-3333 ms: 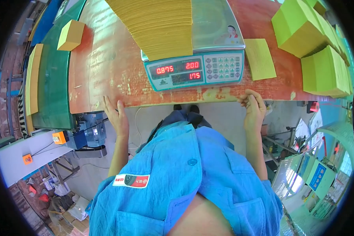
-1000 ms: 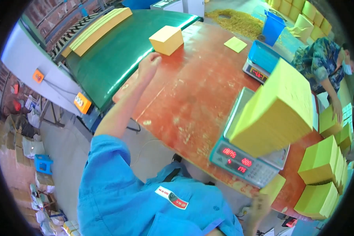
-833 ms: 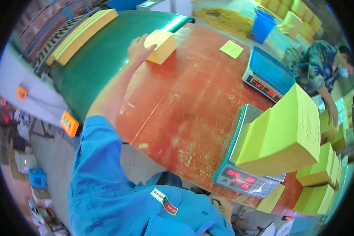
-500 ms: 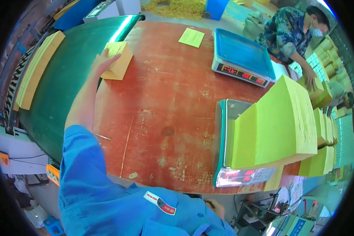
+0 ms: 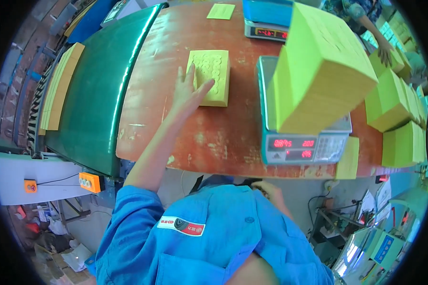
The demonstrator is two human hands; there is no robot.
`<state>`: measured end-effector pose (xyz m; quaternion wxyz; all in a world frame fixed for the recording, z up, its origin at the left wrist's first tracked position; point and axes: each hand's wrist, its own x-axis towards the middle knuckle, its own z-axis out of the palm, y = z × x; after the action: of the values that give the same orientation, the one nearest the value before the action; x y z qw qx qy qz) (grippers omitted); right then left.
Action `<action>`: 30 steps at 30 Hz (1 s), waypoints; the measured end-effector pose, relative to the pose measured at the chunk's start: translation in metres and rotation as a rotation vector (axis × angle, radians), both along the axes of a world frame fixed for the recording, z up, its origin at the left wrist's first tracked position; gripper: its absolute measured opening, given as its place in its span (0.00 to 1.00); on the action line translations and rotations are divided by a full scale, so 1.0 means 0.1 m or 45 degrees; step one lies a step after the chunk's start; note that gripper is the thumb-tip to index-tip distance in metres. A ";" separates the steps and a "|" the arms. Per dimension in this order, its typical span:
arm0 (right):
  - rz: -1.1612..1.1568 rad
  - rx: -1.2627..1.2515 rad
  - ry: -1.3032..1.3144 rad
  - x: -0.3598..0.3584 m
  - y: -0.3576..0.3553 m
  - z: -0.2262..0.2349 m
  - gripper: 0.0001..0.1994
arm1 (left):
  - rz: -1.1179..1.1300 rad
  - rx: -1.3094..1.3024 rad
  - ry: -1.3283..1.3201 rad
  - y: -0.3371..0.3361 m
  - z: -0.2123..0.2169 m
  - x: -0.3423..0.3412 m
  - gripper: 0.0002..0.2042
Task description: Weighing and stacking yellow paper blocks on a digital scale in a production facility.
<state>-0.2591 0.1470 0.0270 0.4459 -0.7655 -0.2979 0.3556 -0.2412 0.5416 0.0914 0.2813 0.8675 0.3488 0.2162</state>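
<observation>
A block-shaped stack of yellow paper (image 5: 208,66), its top embossed with rounded marks, lies on the worn red table in front of me. My left hand (image 5: 189,92) reaches over its near left part, fingers spread, thumb across the top. At my waist is my right hand (image 5: 270,191), partly hidden by my blue shirt. Its fingers look curled, and what they hold, if anything, cannot be made out. To the right, a tall yellow paper stack (image 5: 325,80) stands on a digital scale (image 5: 302,147) with a lit red display.
A green conveyor belt (image 5: 95,90) runs along the left, with a long yellow stack (image 5: 62,90) at its far edge. A second scale (image 5: 266,31) and a flat yellow sheet (image 5: 220,11) lie at the back. More yellow stacks (image 5: 394,104) fill the right, near a co-worker's hand (image 5: 384,51).
My left hand and the yellow paper stack have moved right, from the conveyor's edge to the table's middle. The view has shifted, so the scales appear higher.
</observation>
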 end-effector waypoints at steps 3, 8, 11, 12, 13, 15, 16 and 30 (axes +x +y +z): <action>-0.056 0.083 -0.116 0.13 -0.34 0.03 0.10 | -0.382 0.696 0.051 -0.22 0.16 -0.28 0.35; -0.285 0.059 -0.130 0.16 -0.98 0.05 0.10 | -0.539 0.422 0.113 -0.29 0.26 -0.24 0.21; -0.268 0.085 -0.093 0.15 -1.25 0.06 0.09 | -0.599 0.606 0.208 -0.28 0.36 -0.20 0.19; -0.246 0.069 -0.104 0.15 -1.32 0.07 0.09 | -0.607 0.630 0.216 -0.27 0.39 -0.20 0.18; -0.223 0.056 -0.115 0.17 -1.39 0.07 0.09 | -0.602 0.614 0.245 -0.26 0.40 -0.19 0.18; -0.204 0.036 -0.139 0.17 -1.48 0.08 0.09 | -0.680 0.597 0.190 -0.21 0.41 -0.19 0.15; -0.175 0.021 -0.156 0.17 -1.51 0.09 0.10 | -0.654 0.586 0.222 -0.17 0.40 -0.18 0.15; -0.170 0.212 0.140 0.01 -0.70 0.52 0.09 | -0.692 0.569 0.102 -0.22 0.49 -0.25 0.06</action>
<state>-0.2578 0.0774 0.0795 0.5464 -0.7233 -0.2498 0.3405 -0.2662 0.5201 0.1405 0.1179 0.9765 0.0600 0.1701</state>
